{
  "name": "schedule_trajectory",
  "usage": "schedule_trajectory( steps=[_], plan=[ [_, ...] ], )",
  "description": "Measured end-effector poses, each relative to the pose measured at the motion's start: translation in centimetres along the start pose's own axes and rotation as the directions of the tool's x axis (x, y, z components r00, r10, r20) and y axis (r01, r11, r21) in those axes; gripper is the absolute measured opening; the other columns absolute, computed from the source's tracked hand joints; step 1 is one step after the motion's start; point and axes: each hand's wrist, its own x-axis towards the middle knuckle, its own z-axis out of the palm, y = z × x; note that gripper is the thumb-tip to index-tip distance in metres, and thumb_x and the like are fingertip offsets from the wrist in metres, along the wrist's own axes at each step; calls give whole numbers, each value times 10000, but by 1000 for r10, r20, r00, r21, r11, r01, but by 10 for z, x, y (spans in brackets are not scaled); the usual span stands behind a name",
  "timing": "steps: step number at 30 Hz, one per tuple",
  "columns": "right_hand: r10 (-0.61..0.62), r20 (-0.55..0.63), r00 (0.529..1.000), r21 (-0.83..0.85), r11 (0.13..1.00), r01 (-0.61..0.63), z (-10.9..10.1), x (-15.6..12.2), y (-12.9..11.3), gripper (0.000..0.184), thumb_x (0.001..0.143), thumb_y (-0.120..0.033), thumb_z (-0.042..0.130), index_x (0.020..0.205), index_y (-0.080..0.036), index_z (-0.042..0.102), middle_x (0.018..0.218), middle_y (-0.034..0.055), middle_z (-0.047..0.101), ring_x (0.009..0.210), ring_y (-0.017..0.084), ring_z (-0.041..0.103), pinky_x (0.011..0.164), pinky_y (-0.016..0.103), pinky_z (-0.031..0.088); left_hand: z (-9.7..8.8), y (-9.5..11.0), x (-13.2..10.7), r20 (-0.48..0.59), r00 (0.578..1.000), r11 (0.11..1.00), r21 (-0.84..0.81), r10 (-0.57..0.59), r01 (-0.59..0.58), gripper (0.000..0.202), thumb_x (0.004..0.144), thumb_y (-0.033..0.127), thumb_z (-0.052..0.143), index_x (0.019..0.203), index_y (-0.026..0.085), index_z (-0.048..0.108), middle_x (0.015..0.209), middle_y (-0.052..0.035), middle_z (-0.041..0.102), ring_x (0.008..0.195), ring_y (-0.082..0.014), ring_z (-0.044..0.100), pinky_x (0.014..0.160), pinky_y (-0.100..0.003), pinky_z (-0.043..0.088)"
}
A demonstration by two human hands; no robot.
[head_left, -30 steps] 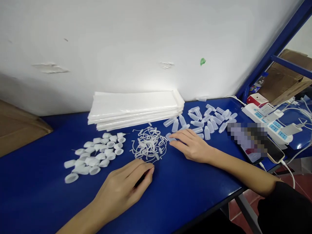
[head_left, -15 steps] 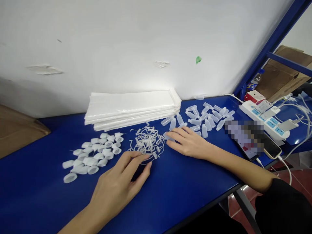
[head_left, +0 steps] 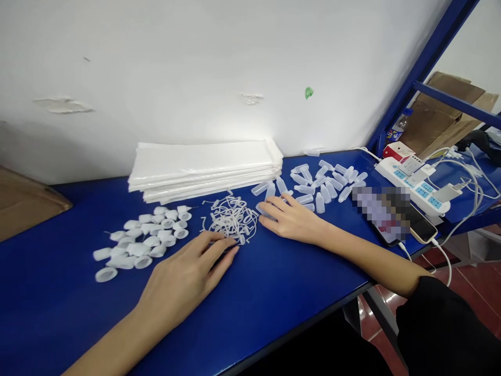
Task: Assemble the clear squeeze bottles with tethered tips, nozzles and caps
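Observation:
My left hand (head_left: 188,271) rests at the near edge of a tangled pile of thin white plastic strap pieces (head_left: 233,214), its fingers curved and the thumb slightly apart from the index finger. Nothing shows held in it. My right hand (head_left: 291,219) lies palm down with fingers spread, over the near left of a group of small translucent squeeze bottles (head_left: 321,193). A bottle lies partly under its fingertips. To the left of the strap pile are many white cone-shaped caps (head_left: 136,249), some with their hollow ends showing.
A stack of white plastic bags (head_left: 203,167) lies against the wall on the blue table (head_left: 250,308). Two phones (head_left: 415,222) and a white power strip (head_left: 415,185) with cables are at the right. A cardboard box (head_left: 27,203) stands at the far left.
The whole view has shifted slightly, so things appear a little further left and up. My left thumb and index finger have drawn closer together. My right hand stays over the bottles.

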Motion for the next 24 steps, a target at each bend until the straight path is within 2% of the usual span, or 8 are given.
schedule_trajectory(
  steps=[4, 7, 12, 14, 16, 18, 21, 24],
  plan=[
    [-25, 25, 999, -12, 1000, 26, 3, 4, 6, 294, 1023, -78, 345, 1083, -101, 632, 1160, 121, 669, 1072, 253, 616, 899, 426, 472, 6, -7, 1, 28, 1000, 999, 44, -12, 11, 382, 1026, 326, 355, 927, 160, 685, 862, -54, 655, 687, -169, 668, 482, -236, 446],
    [-16, 33, 999, 38, 999, 14, 2, 7, 11, 304, 1024, -74, 338, 1094, -107, 632, 1148, 113, 681, 1085, 249, 620, 907, 427, 469, 11, -13, 8, 106, 988, 993, -5, -116, 117, 386, 1011, 360, 340, 956, 175, 675, 887, -67, 629, 660, -174, 636, 441, -234, 404],
    [129, -86, 988, 266, 959, -102, -13, -2, 15, 308, 1042, -125, 317, 1203, -96, 578, 1281, 156, 648, 1245, 238, 556, 980, 424, 445, 8, -23, 27, 190, 939, 878, -340, -286, 336, 342, 948, 434, 412, 893, 197, 653, 967, -71, 635, 687, -160, 600, 566, -257, 485],
    [222, -130, 966, 386, 909, -157, -22, -11, 16, 290, 1047, -175, 327, 1208, -93, 553, 1260, 176, 654, 1231, 244, 572, 960, 412, 463, 1, -26, 33, 235, 904, 768, -477, -357, 427, 329, 907, 474, 481, 855, 202, 658, 964, -62, 657, 704, -158, 599, 578, -255, 492],
    [315, -125, 941, 504, 837, -213, -30, -20, 17, 274, 1051, -231, 338, 1219, -120, 525, 1177, 159, 688, 1082, 225, 648, 903, 400, 494, -8, -28, 37, 291, 859, 664, -547, -421, 510, 333, 875, 508, 532, 831, 208, 671, 948, -55, 669, 709, -160, 597, 525, -235, 460],
    [422, -66, 904, 582, 752, -309, -36, -27, 16, 261, 1039, -267, 378, 1197, -123, 527, 1060, 141, 709, 956, 225, 670, 861, 396, 516, -15, -28, 37, 327, 836, 597, -589, -439, 544, 325, 862, 514, 565, 812, 216, 685, 927, -47, 668, 679, -147, 578, 483, -215, 422],
    [498, 24, 867, 686, 623, -377, -39, -31, 10, 242, 1026, -280, 409, 1185, -145, 531, 952, 102, 694, 844, 201, 670, 755, 335, 548, -21, -24, 34, 305, 844, 557, -644, -442, 525, 285, 863, 480, 598, 807, 223, 711, 921, -38, 636, 583, -96, 512, 439, -190, 385],
    [464, 55, 884, 750, 565, -343, -40, -28, -1, 232, 1028, -266, 405, 1195, -159, 525, 940, 84, 686, 825, 178, 672, 738, 302, 559, -21, -17, 30, 216, 869, 583, -667, -445, 465, 218, 879, 406, 614, 825, 228, 729, 1056, -41, 602, 487, -31, 407, 438, -195, 405]
  ],
)
